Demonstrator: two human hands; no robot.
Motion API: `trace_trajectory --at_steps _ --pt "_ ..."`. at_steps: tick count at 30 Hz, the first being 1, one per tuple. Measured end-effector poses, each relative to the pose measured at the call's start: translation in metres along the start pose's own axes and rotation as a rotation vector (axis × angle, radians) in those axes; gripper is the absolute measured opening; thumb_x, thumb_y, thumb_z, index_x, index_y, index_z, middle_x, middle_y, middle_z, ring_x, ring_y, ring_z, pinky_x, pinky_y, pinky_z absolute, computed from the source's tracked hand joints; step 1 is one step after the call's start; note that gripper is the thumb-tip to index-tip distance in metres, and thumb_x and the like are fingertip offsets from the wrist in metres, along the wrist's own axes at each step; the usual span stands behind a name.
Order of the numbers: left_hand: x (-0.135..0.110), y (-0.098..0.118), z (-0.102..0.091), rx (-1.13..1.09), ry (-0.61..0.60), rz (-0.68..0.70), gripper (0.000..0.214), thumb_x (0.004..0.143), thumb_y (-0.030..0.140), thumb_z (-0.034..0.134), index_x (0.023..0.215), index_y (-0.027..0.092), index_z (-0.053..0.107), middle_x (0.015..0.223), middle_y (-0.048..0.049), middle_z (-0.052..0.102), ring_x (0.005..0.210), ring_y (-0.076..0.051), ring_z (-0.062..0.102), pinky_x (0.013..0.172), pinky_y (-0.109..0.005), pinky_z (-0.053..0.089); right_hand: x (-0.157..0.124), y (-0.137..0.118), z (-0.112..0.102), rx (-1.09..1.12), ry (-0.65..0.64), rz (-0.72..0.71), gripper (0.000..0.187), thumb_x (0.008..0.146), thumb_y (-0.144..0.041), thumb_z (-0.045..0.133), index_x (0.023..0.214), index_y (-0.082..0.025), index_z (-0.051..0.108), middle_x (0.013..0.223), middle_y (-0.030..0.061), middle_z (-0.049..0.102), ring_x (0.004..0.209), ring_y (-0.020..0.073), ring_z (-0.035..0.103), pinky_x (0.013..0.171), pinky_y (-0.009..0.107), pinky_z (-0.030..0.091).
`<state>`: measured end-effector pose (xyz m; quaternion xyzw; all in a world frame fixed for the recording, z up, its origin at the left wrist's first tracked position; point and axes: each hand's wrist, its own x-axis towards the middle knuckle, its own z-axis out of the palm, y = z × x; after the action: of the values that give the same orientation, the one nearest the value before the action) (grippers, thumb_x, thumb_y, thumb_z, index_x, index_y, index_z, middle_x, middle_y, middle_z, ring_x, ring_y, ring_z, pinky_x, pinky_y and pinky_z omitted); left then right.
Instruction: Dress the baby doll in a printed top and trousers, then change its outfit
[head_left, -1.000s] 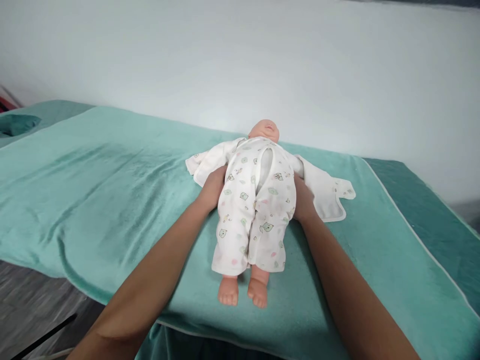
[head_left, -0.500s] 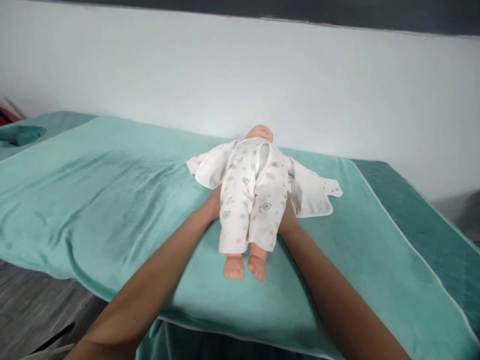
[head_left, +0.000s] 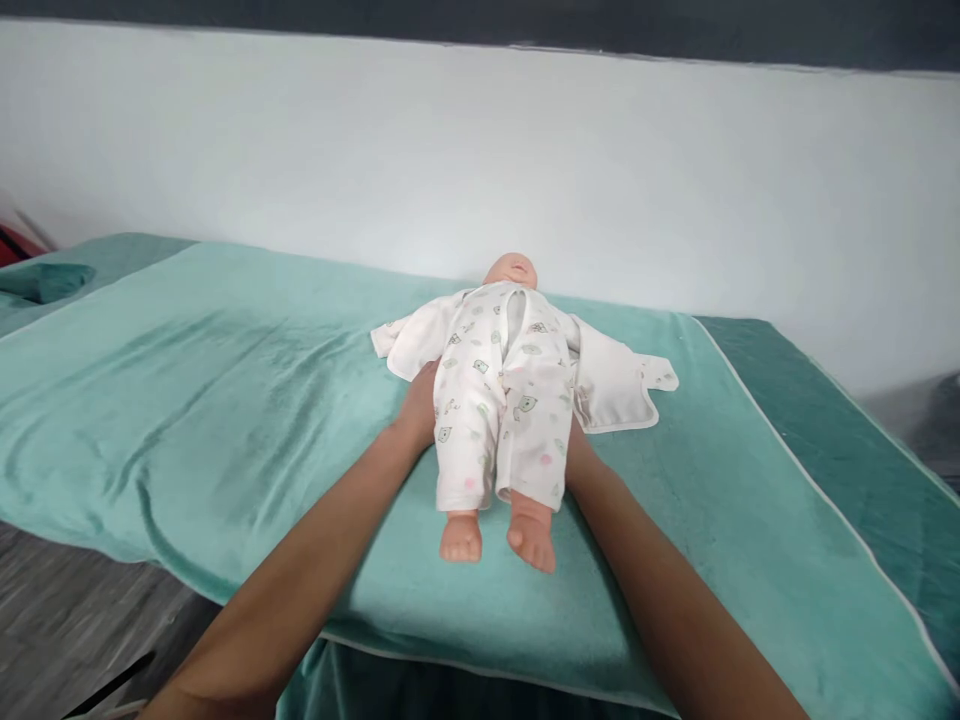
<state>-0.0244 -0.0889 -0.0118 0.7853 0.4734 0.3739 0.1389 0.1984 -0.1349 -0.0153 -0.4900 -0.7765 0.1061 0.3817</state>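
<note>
A baby doll (head_left: 511,268) lies face up on the bed, feet towards me. It wears white patterned trousers (head_left: 469,400). A white wrap top (head_left: 611,380) is spread out to both sides under it, sleeves outstretched. My left hand (head_left: 421,405) reaches in under the doll's hip on the left, only its back showing. On the other side my right hand (head_left: 579,450) goes behind the doll's leg, mostly covered by the trousers. The fingers of both hands are hidden, so their grip does not show. The doll's bare feet (head_left: 460,537) stick out of the trouser legs.
A pale green blanket (head_left: 225,400) with some wrinkles covers the bed, over a darker green cover (head_left: 847,440). Against the far side stands a white wall (head_left: 450,160). Grey flooring (head_left: 67,610) shows at the lower left.
The doll's foot on the right has swung outward, widening the gap between the feet. The doll appears slightly further left in the view. Both hands stay at its sides.
</note>
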Motion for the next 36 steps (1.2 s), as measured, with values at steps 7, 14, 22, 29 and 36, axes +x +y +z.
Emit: trace_trajectory --at_steps 7,14,22,29,36 --pt "-0.021 -0.009 -0.014 0.283 0.173 0.324 0.021 0.095 0.027 0.052 0.086 0.016 0.067 0.094 -0.0125 0.068 0.094 -0.026 0.059 0.079 -0.04 0.048 -0.007 -0.005 -0.013 -0.316 -0.078 0.029 0.035 0.089 -0.024 0.062 0.121 -0.012 0.068 0.123 0.0173 0.07 0.117 0.0339 0.062 0.098 0.047 0.051" --pt "-0.039 -0.011 -0.025 0.413 0.134 0.394 0.017 0.093 0.016 0.052 0.08 0.019 0.063 0.088 -0.0087 0.066 0.087 -0.023 0.054 0.074 -0.037 0.042 -0.044 -0.009 -0.035 -0.366 -0.193 -0.132 0.018 0.087 -0.009 0.055 0.087 -0.018 0.071 0.091 0.0096 0.07 0.089 0.0234 0.062 0.075 0.032 0.048" --pt "-0.051 -0.008 -0.03 0.428 0.05 0.366 0.02 0.087 0.012 0.054 0.069 0.02 0.053 0.071 -0.0042 0.057 0.075 -0.021 0.048 0.068 -0.034 0.037 -0.059 -0.006 -0.044 -0.43 -0.134 -0.077 0.017 0.092 -0.012 0.053 0.087 -0.018 0.067 0.089 0.0086 0.066 0.085 0.023 0.055 0.078 0.035 0.044" --pt "-0.06 -0.011 -0.032 0.316 -0.098 0.245 0.019 0.083 0.007 0.047 0.074 0.02 0.058 0.076 -0.0048 0.06 0.081 -0.022 0.051 0.073 -0.036 0.042 -0.073 -0.012 -0.056 -0.205 -0.141 -0.094 0.015 0.096 -0.02 0.055 0.094 -0.02 0.07 0.091 0.007 0.068 0.086 0.0212 0.06 0.08 0.037 0.049" --pt "-0.116 0.015 -0.043 -0.138 0.085 -0.013 0.018 0.092 0.014 0.047 0.102 0.021 0.061 0.101 -0.0056 0.066 0.097 -0.019 0.062 0.088 -0.036 0.05 -0.113 -0.045 -0.055 0.072 0.177 0.087 0.017 0.093 -0.019 0.062 0.108 -0.026 0.063 0.11 0.0068 0.065 0.102 0.0215 0.064 0.088 0.04 0.054"
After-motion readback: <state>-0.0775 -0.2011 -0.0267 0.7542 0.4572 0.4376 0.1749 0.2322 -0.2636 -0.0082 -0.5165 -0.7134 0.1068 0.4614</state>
